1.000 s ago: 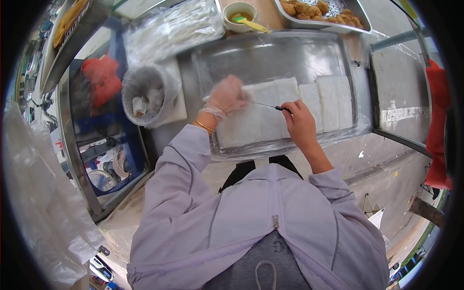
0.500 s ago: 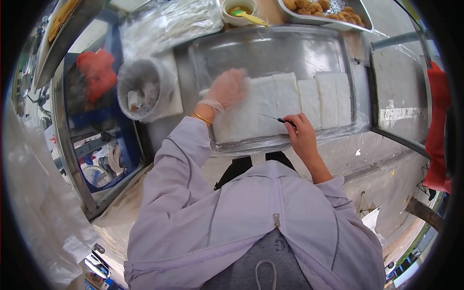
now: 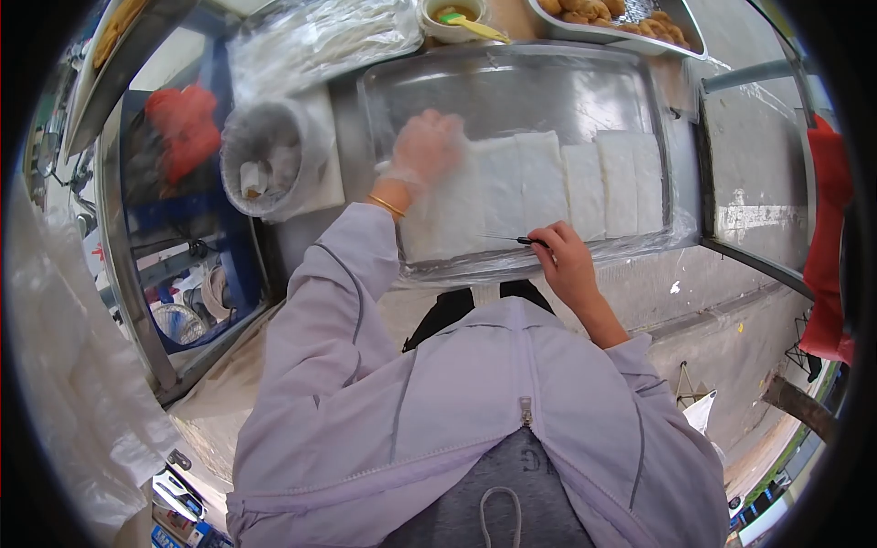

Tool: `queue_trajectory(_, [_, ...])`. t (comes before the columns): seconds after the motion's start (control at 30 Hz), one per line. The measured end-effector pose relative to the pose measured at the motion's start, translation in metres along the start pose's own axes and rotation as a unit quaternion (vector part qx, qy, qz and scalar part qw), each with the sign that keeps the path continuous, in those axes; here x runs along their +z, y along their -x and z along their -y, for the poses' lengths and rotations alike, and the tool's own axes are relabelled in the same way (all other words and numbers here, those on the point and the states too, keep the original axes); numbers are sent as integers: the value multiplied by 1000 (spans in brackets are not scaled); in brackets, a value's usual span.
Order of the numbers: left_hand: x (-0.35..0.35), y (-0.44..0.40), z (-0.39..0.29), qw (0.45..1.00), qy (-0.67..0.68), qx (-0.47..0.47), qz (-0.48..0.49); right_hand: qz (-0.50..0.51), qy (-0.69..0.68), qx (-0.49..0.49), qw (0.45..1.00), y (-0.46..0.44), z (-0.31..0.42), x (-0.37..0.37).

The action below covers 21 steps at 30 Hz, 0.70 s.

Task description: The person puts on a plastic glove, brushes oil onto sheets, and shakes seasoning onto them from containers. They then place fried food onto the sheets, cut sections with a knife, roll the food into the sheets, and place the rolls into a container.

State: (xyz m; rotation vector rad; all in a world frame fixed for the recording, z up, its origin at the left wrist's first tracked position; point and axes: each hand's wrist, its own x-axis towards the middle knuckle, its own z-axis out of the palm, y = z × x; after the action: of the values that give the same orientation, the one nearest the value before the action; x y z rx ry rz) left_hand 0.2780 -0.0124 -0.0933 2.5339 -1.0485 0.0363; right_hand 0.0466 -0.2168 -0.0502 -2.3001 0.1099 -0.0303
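Observation:
White dough slabs lie side by side in a wide metal tray, some with narrow strips marked off at the right. My left hand, in a clear plastic glove, is over the left end of the dough. Motion smears its fingers, so whether they pinch anything is unclear. Bare and closed, my right hand grips a thin blade with a black handle at the tray's near edge. The slender blade points left, low over the dough; whether it touches cannot be told.
Left of the tray stands a plastic-lined bin. Behind are a plastic-covered tray, a bowl with a yellow-green brush, and a metal pan of fried pieces. A red bag hangs at the left.
My left hand has shifted slightly away from me and to the left. My right hand has come a little nearer, bringing the blade toward the tray's near edge.

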Motion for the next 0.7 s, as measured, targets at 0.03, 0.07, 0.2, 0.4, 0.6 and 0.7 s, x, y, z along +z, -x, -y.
queue_trajectory(0.03, [-3, -1, 4, 999, 39, -25, -1, 8, -2, -11, 1000, 2, 0, 0])
queue_trajectory(0.07, [-5, 0, 6, 999, 39, -27, -1, 10, -2, -12, 1000, 2, -1, -1])
queue_trajectory(0.2, [-23, 7, 7, 876, 437, -202, -37, 13, 35, -41, 998, 4, -7, -3])
queue_trajectory(0.4, [-18, 22, -4, 760, 626, -168, -48, 44, -1, -39, 998, 4, -1, 12])
queue_trajectory(0.6, [-63, 7, -2, 683, 675, -194, -201, 18, -35, 4, 999, 2, -2, 12])
queue_trajectory(0.7, [-48, 21, -21, 913, 406, -21, 22, 8, -29, 14, 999, 3, -7, 7])
